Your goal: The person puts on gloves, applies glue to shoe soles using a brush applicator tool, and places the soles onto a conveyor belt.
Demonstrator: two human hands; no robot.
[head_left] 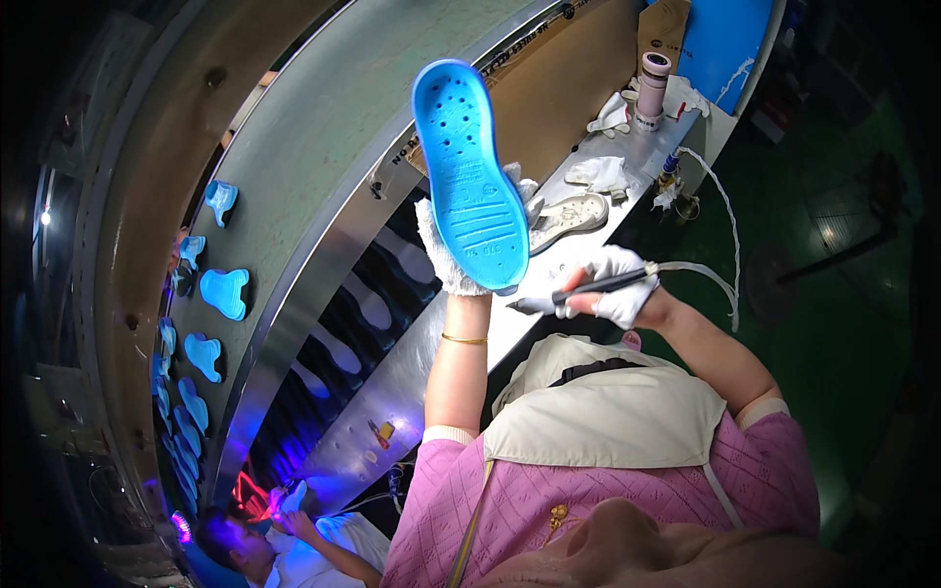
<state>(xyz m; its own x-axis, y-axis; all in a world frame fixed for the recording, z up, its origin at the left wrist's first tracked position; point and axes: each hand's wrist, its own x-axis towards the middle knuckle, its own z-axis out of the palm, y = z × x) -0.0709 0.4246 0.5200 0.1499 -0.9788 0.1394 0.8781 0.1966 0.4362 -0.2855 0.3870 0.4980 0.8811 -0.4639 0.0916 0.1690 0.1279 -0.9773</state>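
Note:
My left hand (441,257), in a white glove, is closed on a blue shoe sole (472,181) and holds it up over the metal bench. The sole's face shows small holes at the far end and raised bars nearer the heel. My right hand (624,286), its white glove leaving some fingertips bare, grips a black pen-shaped tool (534,306). The tool's tip points left, just below the sole's heel and apart from it. Behind my left hand, a whitish sole (570,218) lies on the bench.
A conveyor belt (323,127) carrying several blue pieces (225,292) curves along the left. Pale soles (368,302) lie beneath it. White gloves (600,176) and a pink bottle (652,86) are on the bench. A whitish cable (730,225) hangs right. A co-worker (294,554) is lower left.

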